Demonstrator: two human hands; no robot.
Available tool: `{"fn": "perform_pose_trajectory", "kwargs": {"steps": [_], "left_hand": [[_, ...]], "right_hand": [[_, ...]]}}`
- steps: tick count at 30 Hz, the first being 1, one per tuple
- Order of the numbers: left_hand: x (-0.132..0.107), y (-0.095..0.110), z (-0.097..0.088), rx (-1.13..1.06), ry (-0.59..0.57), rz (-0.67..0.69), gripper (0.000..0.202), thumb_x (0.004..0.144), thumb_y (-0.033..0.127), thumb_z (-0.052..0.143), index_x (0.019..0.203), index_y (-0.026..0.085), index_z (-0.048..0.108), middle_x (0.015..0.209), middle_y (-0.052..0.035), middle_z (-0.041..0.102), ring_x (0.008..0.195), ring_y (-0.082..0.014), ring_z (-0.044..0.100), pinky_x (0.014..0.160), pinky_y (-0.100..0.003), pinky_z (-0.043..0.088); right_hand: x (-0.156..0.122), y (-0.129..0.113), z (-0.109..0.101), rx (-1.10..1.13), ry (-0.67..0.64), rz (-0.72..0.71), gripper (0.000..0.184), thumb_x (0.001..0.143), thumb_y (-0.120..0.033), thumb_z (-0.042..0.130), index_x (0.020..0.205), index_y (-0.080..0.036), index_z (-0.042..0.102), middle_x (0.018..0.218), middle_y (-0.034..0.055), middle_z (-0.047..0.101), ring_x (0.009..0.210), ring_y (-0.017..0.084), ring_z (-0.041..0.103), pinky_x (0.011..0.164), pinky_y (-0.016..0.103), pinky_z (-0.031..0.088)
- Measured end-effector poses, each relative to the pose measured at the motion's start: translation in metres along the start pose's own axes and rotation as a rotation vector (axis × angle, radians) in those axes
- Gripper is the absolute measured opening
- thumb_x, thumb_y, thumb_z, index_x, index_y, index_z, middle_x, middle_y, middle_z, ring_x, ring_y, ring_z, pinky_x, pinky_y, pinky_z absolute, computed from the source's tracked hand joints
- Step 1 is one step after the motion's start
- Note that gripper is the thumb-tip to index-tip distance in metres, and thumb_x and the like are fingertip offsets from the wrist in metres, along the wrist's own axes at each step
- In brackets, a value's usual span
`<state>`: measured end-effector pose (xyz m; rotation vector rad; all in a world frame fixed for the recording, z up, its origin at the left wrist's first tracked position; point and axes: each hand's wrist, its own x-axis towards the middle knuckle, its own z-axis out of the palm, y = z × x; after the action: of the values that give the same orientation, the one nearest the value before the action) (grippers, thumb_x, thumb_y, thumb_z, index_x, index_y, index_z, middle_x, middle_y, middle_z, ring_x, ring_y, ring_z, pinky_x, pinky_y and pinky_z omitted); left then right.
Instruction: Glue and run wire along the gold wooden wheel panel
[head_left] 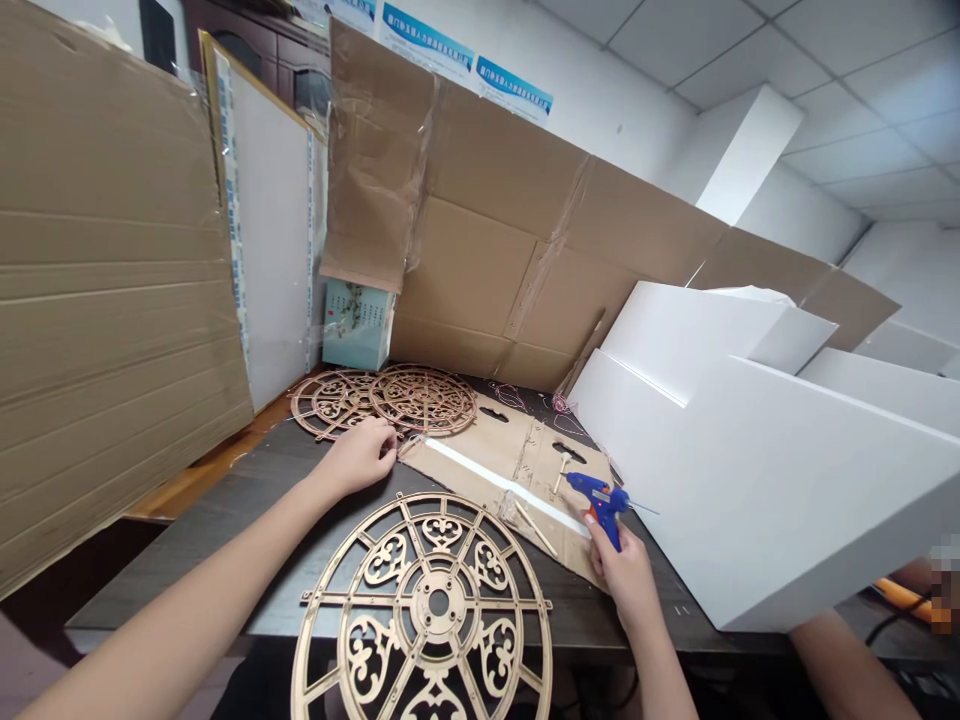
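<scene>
Over cardboard [480,465], glue gun [596,498], in R hand [622,585]

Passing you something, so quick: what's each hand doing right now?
Left hand: open, fingers loosely curled, nothing visible in it, beside a fretwork wooden wheel.
Right hand: closed, holding a blue hot glue gun.

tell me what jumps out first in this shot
The big openwork wooden wheel in the bottom centre catches the eye first. To its right, the right hand grips a blue hot glue gun over a cardboard sheet, while the left hand sits near two similar wheels further back. Large white blocks fill the right side.
</scene>
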<state>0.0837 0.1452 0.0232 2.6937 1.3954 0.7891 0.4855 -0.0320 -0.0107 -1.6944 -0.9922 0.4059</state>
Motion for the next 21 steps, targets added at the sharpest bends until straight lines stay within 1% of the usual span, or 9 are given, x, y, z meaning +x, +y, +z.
{"fn": "perform_pose_trajectory", "kwargs": {"steps": [4, 7, 9, 12, 14, 16, 18, 19, 21], "left_hand": [[-0.001, 0.007, 0.001, -0.041, -0.123, 0.039, 0.029, 0.1, 0.041, 0.068, 0.116, 0.017, 0.066, 0.117, -0.0076, 0.067, 0.102, -0.0234, 0.066, 0.09, -0.045, 0.058], [-0.001, 0.012, -0.005, -0.066, -0.175, 0.01, 0.029, 0.101, 0.041, 0.068, 0.116, 0.017, 0.066, 0.116, -0.0076, 0.067, 0.102, -0.0235, 0.066, 0.09, -0.045, 0.058], [-0.002, 0.014, -0.01, -0.091, -0.23, -0.013, 0.029, 0.101, 0.042, 0.067, 0.115, 0.017, 0.066, 0.113, -0.0071, 0.068, 0.098, -0.0225, 0.067, 0.088, -0.044, 0.059], [-0.005, 0.013, -0.018, -0.158, -0.376, -0.02, 0.029, 0.101, 0.043, 0.067, 0.111, 0.016, 0.067, 0.106, -0.005, 0.069, 0.089, -0.0202, 0.068, 0.08, -0.039, 0.06], [-0.006, 0.012, -0.021, -0.217, -0.489, -0.012, 0.029, 0.101, 0.043, 0.068, 0.109, 0.015, 0.068, 0.101, -0.0037, 0.069, 0.084, -0.0189, 0.068, 0.075, -0.036, 0.06], [-0.006, 0.013, -0.021, -0.266, -0.574, -0.009, 0.029, 0.1, 0.043, 0.068, 0.107, 0.015, 0.068, 0.098, -0.0029, 0.068, 0.08, -0.0177, 0.067, 0.072, -0.034, 0.06], [-0.007, 0.015, -0.023, -0.289, -0.598, -0.021, 0.028, 0.1, 0.043, 0.069, 0.106, 0.015, 0.067, 0.097, -0.0025, 0.068, 0.078, -0.0169, 0.067, 0.07, -0.033, 0.06], [-0.008, 0.018, -0.025, -0.288, -0.581, -0.034, 0.029, 0.099, 0.043, 0.07, 0.104, 0.015, 0.067, 0.096, -0.0021, 0.068, 0.078, -0.0167, 0.066, 0.07, -0.033, 0.059], [-0.018, 0.024, -0.036, -0.268, -0.482, -0.076, 0.027, 0.1, 0.043, 0.068, 0.1, 0.015, 0.067, 0.093, -0.0017, 0.067, 0.079, -0.0177, 0.066, 0.074, -0.036, 0.058]], "right_hand": [[-0.004, -0.005, 0.0, 0.045, -0.026, 0.032, 0.068, 0.073, -0.072, 0.068, 0.103, -0.011, 0.069, 0.055, -0.0037, 0.045, 0.049, 0.01, 0.039, 0.048, 0.024, 0.03], [-0.006, -0.012, 0.0, 0.07, -0.026, 0.047, 0.068, 0.07, -0.075, 0.069, 0.095, -0.012, 0.067, 0.054, -0.0043, 0.043, 0.047, 0.01, 0.037, 0.047, 0.024, 0.029], [-0.01, -0.021, 0.0, 0.093, -0.038, 0.059, 0.071, 0.066, -0.079, 0.069, 0.091, -0.012, 0.065, 0.052, -0.0054, 0.039, 0.045, 0.01, 0.035, 0.045, 0.024, 0.027], [-0.023, -0.043, 0.007, 0.133, -0.103, 0.049, 0.078, 0.065, -0.084, 0.067, 0.097, -0.013, 0.064, 0.051, -0.0077, 0.034, 0.042, 0.009, 0.032, 0.043, 0.024, 0.022], [-0.036, -0.064, 0.018, 0.14, -0.187, 0.013, 0.075, 0.072, -0.082, 0.066, 0.103, -0.014, 0.065, 0.051, -0.0078, 0.035, 0.043, 0.009, 0.032, 0.044, 0.023, 0.02], [-0.051, -0.086, 0.031, 0.105, -0.278, -0.01, 0.068, 0.077, -0.078, 0.067, 0.099, -0.013, 0.068, 0.05, -0.0066, 0.037, 0.042, 0.008, 0.033, 0.045, 0.023, 0.02], [-0.065, -0.107, 0.043, 0.063, -0.36, -0.034, 0.063, 0.077, -0.074, 0.071, 0.09, -0.013, 0.071, 0.051, -0.0049, 0.04, 0.044, 0.008, 0.035, 0.046, 0.023, 0.024], [-0.072, -0.114, 0.047, 0.047, -0.389, -0.046, 0.062, 0.077, -0.073, 0.072, 0.09, -0.012, 0.072, 0.051, -0.0043, 0.041, 0.045, 0.008, 0.036, 0.047, 0.023, 0.026], [-0.086, -0.124, 0.049, 0.036, -0.386, -0.057, 0.064, 0.077, -0.073, 0.073, 0.094, -0.012, 0.075, 0.051, -0.0035, 0.042, 0.046, 0.009, 0.035, 0.046, 0.023, 0.025]]}}
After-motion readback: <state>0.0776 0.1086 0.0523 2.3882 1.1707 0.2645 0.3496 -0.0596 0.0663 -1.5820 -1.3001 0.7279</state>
